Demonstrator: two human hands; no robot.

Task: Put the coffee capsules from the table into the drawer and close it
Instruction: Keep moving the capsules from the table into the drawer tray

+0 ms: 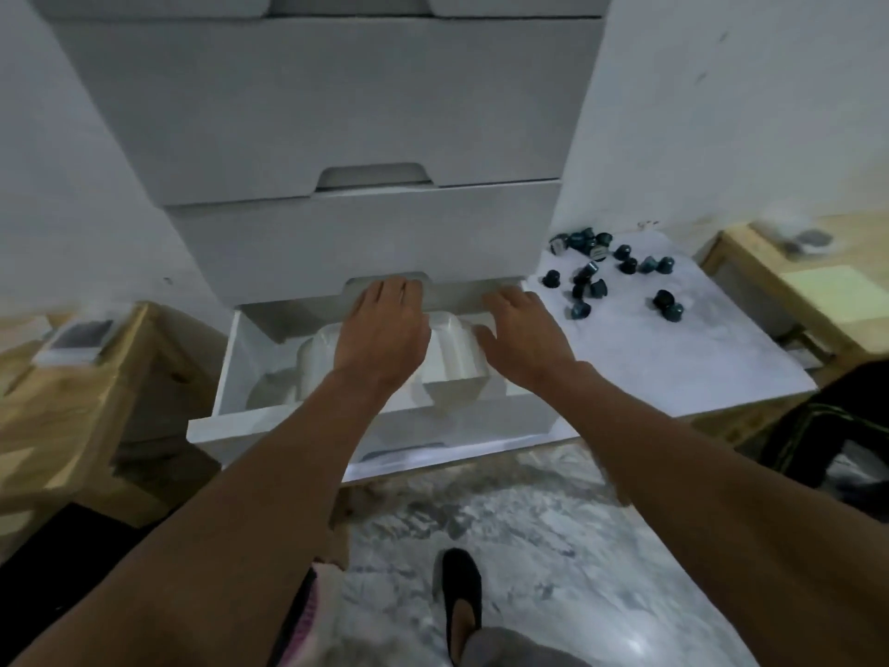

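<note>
Several dark blue-green coffee capsules [607, 272] lie scattered on the white table [673, 358] to the right of the white drawer unit [336, 137]. A white drawer [231, 377] stands pulled out at the unit's lower part, with white plastic containers [457, 349] inside. My left hand [385, 329] reaches over the drawer, its fingers lying at the handle cut-out of the drawer front above. My right hand [522, 337] hovers over the drawer's right side, fingers relaxed, holding nothing. Both hands are well left of the capsules.
A wooden table [72, 387] with a small box stands at the left. Another wooden stand [793, 291] is at the right behind the white table. My foot in a dark shoe [462, 589] is on the marbled floor below the drawer.
</note>
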